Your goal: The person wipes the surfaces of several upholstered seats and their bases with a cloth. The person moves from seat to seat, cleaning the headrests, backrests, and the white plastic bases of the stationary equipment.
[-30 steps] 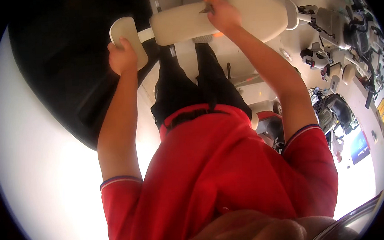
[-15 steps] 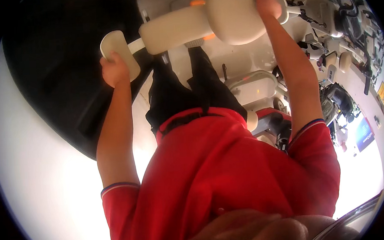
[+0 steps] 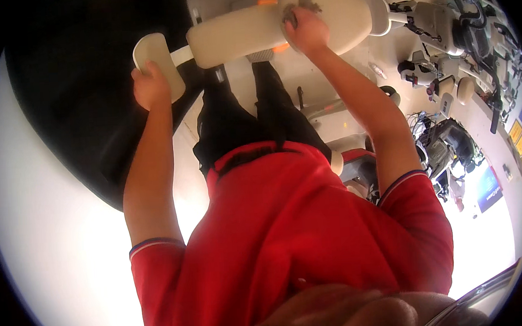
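A two-wheeler with cream seats stands crosswise in front of me. My left hand (image 3: pixel 152 89) grips the edge of its cream padded backrest (image 3: pixel 152 47) at the left. My right hand (image 3: pixel 308 32) is closed on a dark grey cloth (image 3: pixel 309 3) and presses it against the wide cream front seat (image 3: pixel 348 17). Parts of the cloth stick out past the fingers. Between the two hands lies the long cream rear seat (image 3: pixel 236 35), which neither hand touches.
Orange parts (image 3: pixel 267 1) show beside the rear seat. A large black surface (image 3: pixel 86 95) fills the left. Several scooters (image 3: pixel 437 27) crowd the right side, with another light-coloured vehicle (image 3: pixel 344 123) close to my right leg. A blue sign (image 3: pixel 488 189) stands farther right.
My right hand has moved left with the cloth, from the right end of the front seat to its left part. My left hand stays on the backrest.
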`<state>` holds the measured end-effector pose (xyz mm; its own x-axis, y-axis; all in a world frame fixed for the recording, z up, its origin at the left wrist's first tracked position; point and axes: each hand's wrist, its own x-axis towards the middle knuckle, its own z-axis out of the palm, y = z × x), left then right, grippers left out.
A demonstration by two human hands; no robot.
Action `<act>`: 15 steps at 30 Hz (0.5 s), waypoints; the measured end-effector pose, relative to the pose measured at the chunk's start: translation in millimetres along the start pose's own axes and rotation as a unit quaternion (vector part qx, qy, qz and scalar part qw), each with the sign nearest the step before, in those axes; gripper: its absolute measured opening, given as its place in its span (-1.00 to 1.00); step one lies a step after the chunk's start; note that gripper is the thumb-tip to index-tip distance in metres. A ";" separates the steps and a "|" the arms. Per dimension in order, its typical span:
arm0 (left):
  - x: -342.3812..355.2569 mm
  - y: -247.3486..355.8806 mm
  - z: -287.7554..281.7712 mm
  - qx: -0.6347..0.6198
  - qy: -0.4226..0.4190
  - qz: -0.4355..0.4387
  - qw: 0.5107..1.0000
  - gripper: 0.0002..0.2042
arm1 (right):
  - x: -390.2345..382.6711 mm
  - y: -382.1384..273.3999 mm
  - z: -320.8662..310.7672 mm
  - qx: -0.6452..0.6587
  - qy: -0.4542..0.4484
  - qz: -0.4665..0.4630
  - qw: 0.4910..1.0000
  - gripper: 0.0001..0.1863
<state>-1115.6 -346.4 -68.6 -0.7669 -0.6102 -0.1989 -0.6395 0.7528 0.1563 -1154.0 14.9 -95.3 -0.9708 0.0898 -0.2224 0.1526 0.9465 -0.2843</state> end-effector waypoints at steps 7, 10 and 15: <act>0.6 0.1 -2.1 0.010 -0.048 -0.053 0.997 -0.46 | 4.6 119.3 -30.6 -0.096 0.058 0.072 0.991 -0.59; -0.9 0.1 -1.9 0.000 -0.034 -0.018 0.999 -0.45 | 16.1 125.6 -50.0 -0.107 0.068 0.151 0.980 -0.56; -1.1 5.4 2.1 0.004 -0.006 -0.019 1.000 -0.48 | -39.5 85.7 -4.2 -0.051 0.052 0.080 0.994 -0.58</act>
<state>-1118.1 -341.2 -69.6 -0.7407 -0.6361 -0.2160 -0.6683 0.7306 0.1403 -1103.3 93.8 -107.0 -0.9505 0.2677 -0.1579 0.2916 0.9439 -0.1551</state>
